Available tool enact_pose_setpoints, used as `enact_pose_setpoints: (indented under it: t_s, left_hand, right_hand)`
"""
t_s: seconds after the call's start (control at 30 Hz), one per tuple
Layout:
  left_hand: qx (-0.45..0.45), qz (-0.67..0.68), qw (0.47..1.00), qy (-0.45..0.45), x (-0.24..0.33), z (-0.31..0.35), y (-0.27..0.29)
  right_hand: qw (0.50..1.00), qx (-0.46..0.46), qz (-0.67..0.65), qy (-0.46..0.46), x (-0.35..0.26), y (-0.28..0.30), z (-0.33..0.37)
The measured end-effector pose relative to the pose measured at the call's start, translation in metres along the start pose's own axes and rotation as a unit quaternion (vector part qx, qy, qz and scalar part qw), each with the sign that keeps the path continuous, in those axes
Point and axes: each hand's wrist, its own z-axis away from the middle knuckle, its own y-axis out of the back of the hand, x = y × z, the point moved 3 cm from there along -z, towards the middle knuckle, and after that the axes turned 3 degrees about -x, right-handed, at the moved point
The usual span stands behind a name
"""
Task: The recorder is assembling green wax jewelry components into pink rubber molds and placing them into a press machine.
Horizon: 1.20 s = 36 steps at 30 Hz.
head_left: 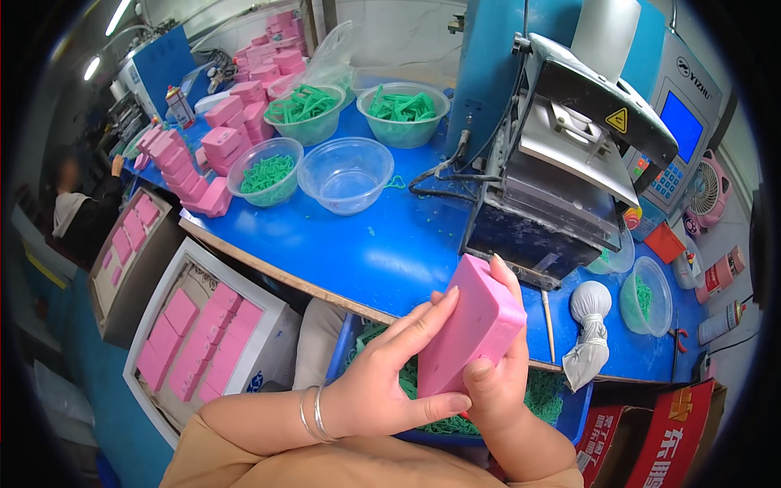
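Both hands hold a smooth pink block (472, 329) over the front edge of the table. My left hand (378, 378) lies along its left side, fingers stretched up it and thumb across the lower end. My right hand (506, 382) wraps its right side, with fingertips showing at the far top edge and the thumb on the near end. Directly under them is a blue tray (579, 411) with tangled green strips, partly hidden by my hands and arms.
On the blue table (390, 260) stand an empty clear bowl (346, 175), bowls of green pieces (305, 106) and stacked pink blocks (220, 150). A press machine (561, 179) stands right, near a brush (547, 325) and tied white pouch (590, 317). Boxes of pink blocks (277, 333) sit left; a person (77, 203) is beyond.
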Motion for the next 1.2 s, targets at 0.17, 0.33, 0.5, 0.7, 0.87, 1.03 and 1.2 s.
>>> enact_pose_setpoints:
  t_s: [0.17, 0.33, 0.5, 0.7, 0.87, 1.03, 1.2]
  left_hand:
    - [0.032, 0.078, 0.996, 0.008, -0.009, -0.003, -0.009]
    - [0.098, 0.28, 0.952, 0.071, -0.018, -0.003, 0.011]
    - [0.202, -0.032, 0.978, 0.038, 0.012, -0.015, 0.023]
    - [0.079, -0.678, 0.71, -0.17, 0.013, -0.026, 0.018]
    - [0.04, -0.64, 0.757, -0.128, 0.008, -0.029, 0.01]
    - [0.095, -0.7, 0.676, -0.21, -0.001, -0.028, -0.001]
    - [0.121, -0.654, 0.697, -0.268, 0.001, -0.019, 0.015]
  right_hand:
    - [0.996, 0.034, 0.078, -0.005, 0.005, 0.015, 0.005]
    - [0.992, 0.059, -0.112, -0.003, 0.007, 0.029, -0.001]
    - [0.987, 0.096, -0.13, -0.002, 0.014, 0.037, 0.004]
    - [0.997, 0.063, 0.003, 0.033, 0.017, 0.046, 0.009]
    - [0.994, 0.098, -0.054, -0.02, 0.03, 0.048, 0.01]
    - [0.994, 0.087, -0.06, -0.031, 0.03, 0.05, 0.009]
    - [0.994, 0.07, -0.079, -0.028, 0.033, 0.053, 0.007]
